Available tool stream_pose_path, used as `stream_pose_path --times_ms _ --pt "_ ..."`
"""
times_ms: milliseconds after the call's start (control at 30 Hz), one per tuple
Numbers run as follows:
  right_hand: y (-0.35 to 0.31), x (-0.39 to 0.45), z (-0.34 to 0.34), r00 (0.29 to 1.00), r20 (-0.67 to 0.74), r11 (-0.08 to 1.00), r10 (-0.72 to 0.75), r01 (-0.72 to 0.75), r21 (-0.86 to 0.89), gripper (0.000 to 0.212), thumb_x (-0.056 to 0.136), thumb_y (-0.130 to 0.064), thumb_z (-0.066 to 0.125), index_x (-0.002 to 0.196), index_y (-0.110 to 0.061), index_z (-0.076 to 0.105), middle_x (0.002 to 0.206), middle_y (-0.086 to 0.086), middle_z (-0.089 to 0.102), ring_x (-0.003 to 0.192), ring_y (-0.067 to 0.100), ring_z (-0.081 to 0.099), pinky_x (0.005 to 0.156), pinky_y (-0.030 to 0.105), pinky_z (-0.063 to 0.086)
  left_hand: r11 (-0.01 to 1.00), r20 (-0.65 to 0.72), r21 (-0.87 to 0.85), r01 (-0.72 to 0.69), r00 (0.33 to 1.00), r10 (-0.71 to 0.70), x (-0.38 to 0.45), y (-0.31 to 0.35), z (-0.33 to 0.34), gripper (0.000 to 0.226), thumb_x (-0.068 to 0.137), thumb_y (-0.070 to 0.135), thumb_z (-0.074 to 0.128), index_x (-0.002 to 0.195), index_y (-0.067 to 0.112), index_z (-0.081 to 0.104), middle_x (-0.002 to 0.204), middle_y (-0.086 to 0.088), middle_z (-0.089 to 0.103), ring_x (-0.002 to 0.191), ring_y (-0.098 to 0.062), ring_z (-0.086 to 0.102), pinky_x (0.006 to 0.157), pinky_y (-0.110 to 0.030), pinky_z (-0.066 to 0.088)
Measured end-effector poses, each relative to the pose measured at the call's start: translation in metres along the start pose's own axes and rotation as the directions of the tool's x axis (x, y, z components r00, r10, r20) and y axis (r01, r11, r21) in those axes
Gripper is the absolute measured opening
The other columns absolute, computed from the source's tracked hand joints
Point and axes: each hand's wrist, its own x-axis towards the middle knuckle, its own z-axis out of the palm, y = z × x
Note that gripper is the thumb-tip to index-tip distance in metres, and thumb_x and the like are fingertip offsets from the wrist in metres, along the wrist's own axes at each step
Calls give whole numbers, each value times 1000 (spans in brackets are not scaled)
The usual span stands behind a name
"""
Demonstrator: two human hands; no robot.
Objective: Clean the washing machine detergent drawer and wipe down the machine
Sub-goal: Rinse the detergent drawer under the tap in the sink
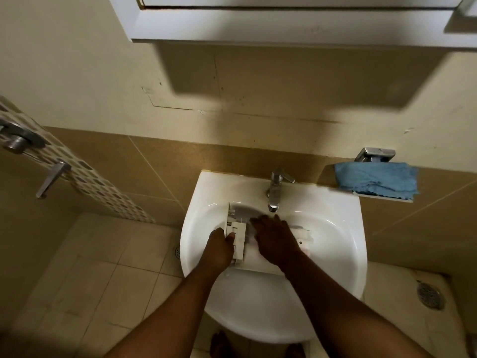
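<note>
Resting in the white basin (335, 241) at lower centre of the frame, the detergent drawer (238, 235) is gripped at its ribbed left end by the left hand (219, 248), fingers curled round the edge. The right hand (275, 240) lies across its middle, fingers spread flat. Light, rigid plastic is judged — slippery when wet, best held by the end walls. The faucet (275, 192) overhangs closely; a blue cloth (376, 179) sits on the right-hand shelf.
</note>
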Motion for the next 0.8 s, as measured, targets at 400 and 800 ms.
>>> stream_pose_path --times_ms 400,800 --pt "27 5 9 983 -69 978 -172 179 103 28 96 -22 43 108 -12 66 102 9 68 86 26 69 74 39 59 999 21 -12 46 999 -46 5 -3 7 22 102 24 48 105 4 57 102 -8 64 88 -20 62 68 -21 47" --pt "-30 18 -42 853 475 -424 214 -357 832 29 96 12 39 99 1 65 95 15 67 86 22 66 81 28 57 996 47 -72 45 998 -41 -3 -1 1 23 103 26 44 105 6 56 98 -12 65 79 -16 60 71 -28 45"
